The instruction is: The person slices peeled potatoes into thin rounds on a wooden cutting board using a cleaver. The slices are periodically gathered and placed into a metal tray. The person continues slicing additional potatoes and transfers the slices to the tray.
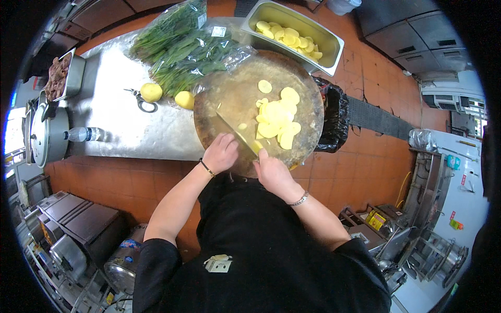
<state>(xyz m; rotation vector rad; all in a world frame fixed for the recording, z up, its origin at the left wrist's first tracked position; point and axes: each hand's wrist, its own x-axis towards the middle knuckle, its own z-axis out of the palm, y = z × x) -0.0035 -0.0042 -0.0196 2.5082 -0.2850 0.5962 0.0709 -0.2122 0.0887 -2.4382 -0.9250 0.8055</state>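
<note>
My right hand [275, 172] grips the handle of a kitchen knife [237, 133] at the near edge of a round wooden chopping block [227, 88]. The blade slants up and left across the wood. Just left of the blade, my left hand [221, 152] has its fingers curled; whether anything is under them is hidden. A yellow slice lies against the blade near the handle. Thin potato slices [276, 117] are heaped on the block's right half, with a single slice [265, 86] lying apart above them. Small scraps lie near the blade.
Left of the block, the steel table holds peeled potatoes [151, 92], scissors [148, 105], a plastic bottle [83, 134] and bagged green vegetables [184, 51]. Behind the block, a steel pan [332, 47] contains more slices. A bin lined with black plastic [337, 117] stands to the right.
</note>
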